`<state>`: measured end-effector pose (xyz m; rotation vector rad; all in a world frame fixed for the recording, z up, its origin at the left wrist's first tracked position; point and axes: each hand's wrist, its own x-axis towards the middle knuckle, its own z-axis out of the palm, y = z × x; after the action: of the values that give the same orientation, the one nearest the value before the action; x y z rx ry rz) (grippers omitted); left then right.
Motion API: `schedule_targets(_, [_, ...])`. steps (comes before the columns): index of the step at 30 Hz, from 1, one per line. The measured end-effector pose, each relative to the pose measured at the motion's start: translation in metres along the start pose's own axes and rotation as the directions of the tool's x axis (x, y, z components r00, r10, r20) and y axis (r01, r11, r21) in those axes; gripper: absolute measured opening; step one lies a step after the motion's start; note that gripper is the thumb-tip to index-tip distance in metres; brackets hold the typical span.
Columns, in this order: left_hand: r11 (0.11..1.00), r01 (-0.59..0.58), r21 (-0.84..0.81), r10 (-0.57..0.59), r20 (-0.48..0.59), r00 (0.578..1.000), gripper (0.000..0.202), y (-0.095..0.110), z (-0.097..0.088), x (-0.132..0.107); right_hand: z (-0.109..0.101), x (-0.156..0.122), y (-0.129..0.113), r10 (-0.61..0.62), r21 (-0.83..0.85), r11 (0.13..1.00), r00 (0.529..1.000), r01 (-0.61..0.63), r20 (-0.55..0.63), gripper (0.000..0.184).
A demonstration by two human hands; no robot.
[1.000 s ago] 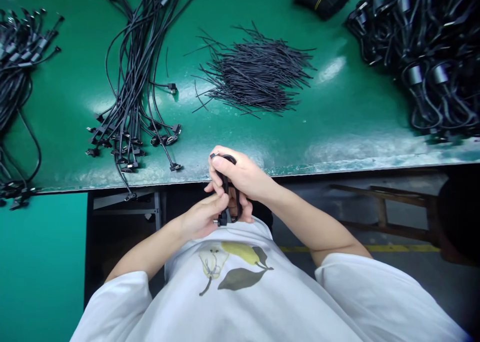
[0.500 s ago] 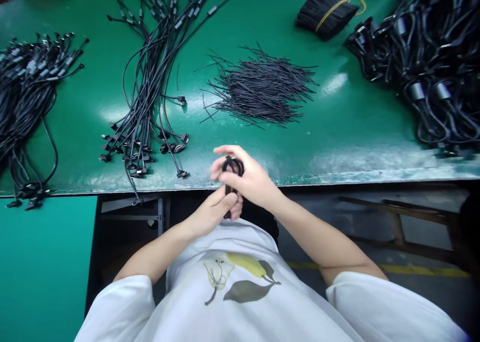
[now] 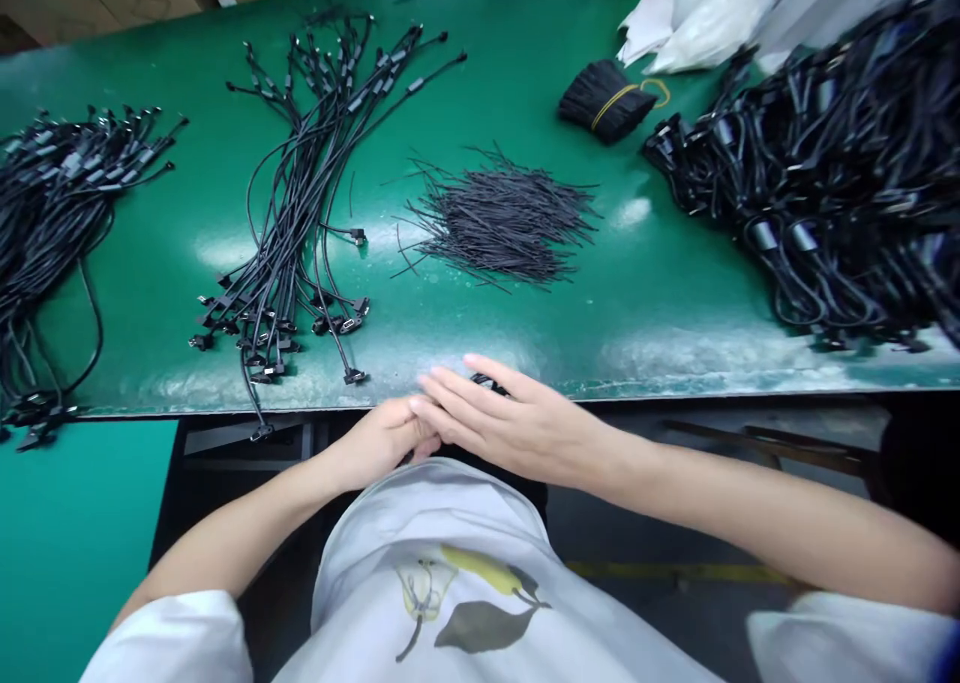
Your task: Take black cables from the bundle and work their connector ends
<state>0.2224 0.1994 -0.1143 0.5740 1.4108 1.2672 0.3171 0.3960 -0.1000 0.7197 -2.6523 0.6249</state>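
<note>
My right hand (image 3: 517,423) lies at the table's near edge with its fingers stretched out flat and together, pointing left over my left hand (image 3: 375,445). My left hand is curled closed beneath those fingertips, and its own fingers are mostly hidden. A short piece of the black cable (image 3: 487,381) that both hands were handling shows just behind my right index finger; the rest of it is covered.
On the green table (image 3: 675,303) lie a fan of black connector cables (image 3: 292,223), a heap of thin black ties (image 3: 502,225), a banded tie bundle (image 3: 604,101), a big cable pile (image 3: 832,183) at right, another pile (image 3: 52,193) at left, and white bags (image 3: 705,18).
My right hand went from gripping the coiled cable to fingers stretched flat over my left hand. The coil has dropped mostly out of sight. The camera tilted up, showing more of the table's far side.
</note>
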Motion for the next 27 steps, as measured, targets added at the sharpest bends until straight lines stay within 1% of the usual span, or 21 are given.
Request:
schedule_targets(1, [0.994, 0.013, 0.111, -0.020, 0.056, 0.998, 0.046, 0.006, -0.002, -0.001, 0.000, -0.002, -0.003, -0.074, -0.163, 0.983, 0.996, 0.081, 0.049, 0.025])
schedule_targets(3, [0.927, -0.010, 0.374, -0.034, 0.112, 0.993, 0.040, 0.016, -0.002, -0.004, 0.003, -0.004, -0.008, -0.131, -0.394, 0.904, 0.985, 0.166, 0.114, 0.022])
schedule_targets(4, [0.852, -0.048, 0.521, -0.012, 0.112, 0.994, 0.036, 0.020, -0.001, -0.006, 0.004, -0.005, -0.010, -0.123, -0.448, 0.877, 0.983, 0.171, 0.135, 0.019])
schedule_targets(6, [0.597, -0.143, 0.790, 0.097, 0.106, 0.990, 0.032, 0.022, 0.002, -0.010, 0.006, -0.005, -0.015, -0.062, -0.466, 0.875, 0.986, 0.129, 0.156, 0.021])
schedule_targets(8, [0.275, -0.233, 0.933, 0.235, 0.169, 0.957, 0.031, 0.019, 0.004, -0.014, 0.007, -0.004, -0.017, 0.025, -0.391, 0.918, 0.976, 0.063, 0.216, 0.029])
schedule_targets(10, [-0.011, -0.308, 0.951, 0.348, 0.293, 0.891, 0.031, 0.016, 0.004, -0.016, 0.006, -0.002, -0.018, 0.114, -0.252, 0.967, 0.936, -0.028, 0.334, 0.037])
schedule_targets(11, [-0.125, -0.335, 0.934, 0.386, 0.357, 0.851, 0.031, 0.015, 0.004, -0.016, 0.006, 0.000, -0.016, 0.148, -0.157, 0.983, 0.901, -0.090, 0.407, 0.040])
schedule_targets(12, [-0.212, -0.356, 0.910, 0.411, 0.414, 0.812, 0.030, 0.015, 0.003, -0.015, 0.005, 0.003, -0.014, 0.158, -0.045, 0.987, 0.862, -0.156, 0.482, 0.041])
schedule_targets(13, [-0.266, -0.372, 0.889, 0.429, 0.455, 0.781, 0.030, 0.017, 0.001, -0.013, 0.004, 0.005, -0.011, 0.151, 0.069, 0.972, 0.828, -0.223, 0.540, 0.040])
schedule_targets(14, [-0.279, -0.383, 0.881, 0.445, 0.472, 0.761, 0.029, 0.018, -0.002, -0.011, 0.003, 0.007, -0.008, 0.138, 0.162, 0.947, 0.809, -0.276, 0.571, 0.037])
schedule_targets(15, [-0.239, -0.388, 0.890, 0.457, 0.455, 0.764, 0.029, 0.021, -0.005, -0.008, 0.002, 0.008, -0.004, 0.132, 0.214, 0.930, 0.814, -0.300, 0.565, 0.035])
schedule_targets(16, [-0.136, -0.377, 0.916, 0.458, 0.395, 0.796, 0.029, 0.023, -0.009, -0.005, 0.002, 0.009, 0.000, 0.145, 0.204, 0.936, 0.843, -0.286, 0.518, 0.032])
schedule_targets(17, [0.037, -0.340, 0.940, 0.434, 0.292, 0.852, 0.029, 0.025, -0.013, -0.001, 0.001, 0.009, 0.004, 0.160, 0.121, 0.965, 0.889, -0.232, 0.429, 0.029])
schedule_targets(18, [0.266, -0.275, 0.924, 0.367, 0.167, 0.915, 0.030, 0.027, -0.017, 0.002, 0.001, 0.009, 0.008, 0.147, -0.026, 0.989, 0.939, -0.146, 0.312, 0.026])
schedule_targets(19, [0.516, -0.181, 0.837, 0.251, 0.054, 0.967, 0.032, 0.028, -0.020, 0.005, 0.002, 0.008, 0.011, 0.084, -0.204, 0.978, 0.977, -0.043, 0.194, 0.022])
schedule_targets(20, [0.735, -0.069, 0.674, 0.105, -0.013, 0.994, 0.034, 0.029, -0.022, 0.008, 0.003, 0.008, 0.014, -0.018, -0.369, 0.928, 0.994, 0.056, 0.104, 0.021])
schedule_targets(21, [0.885, 0.044, 0.463, -0.039, -0.021, 0.999, 0.036, 0.030, -0.024, 0.010, 0.004, 0.008, 0.018, -0.127, -0.493, 0.859, 0.991, 0.136, 0.052, 0.024])
schedule_targets(22, [0.958, 0.144, 0.249, -0.153, 0.018, 0.988, 0.038, 0.030, -0.025, 0.011, 0.005, 0.008, 0.021, -0.213, -0.573, 0.798, 0.977, 0.188, 0.025, 0.027])
schedule_targets(24, [0.961, 0.274, -0.047, -0.266, 0.123, 0.956, 0.042, 0.030, -0.025, 0.012, 0.007, 0.010, 0.026, -0.285, -0.633, 0.743, 0.959, 0.217, -0.005, 0.026])
schedule_targets(25, [0.949, 0.298, -0.106, -0.282, 0.148, 0.948, 0.043, 0.030, -0.024, 0.012, 0.008, 0.011, 0.029, -0.288, -0.630, 0.746, 0.958, 0.217, -0.011, 0.025])
schedule_targets(27, [0.956, 0.280, -0.091, -0.265, 0.147, 0.953, 0.044, 0.031, -0.022, 0.011, 0.009, 0.013, 0.033, -0.301, -0.594, 0.767, 0.954, 0.243, 0.002, 0.022])
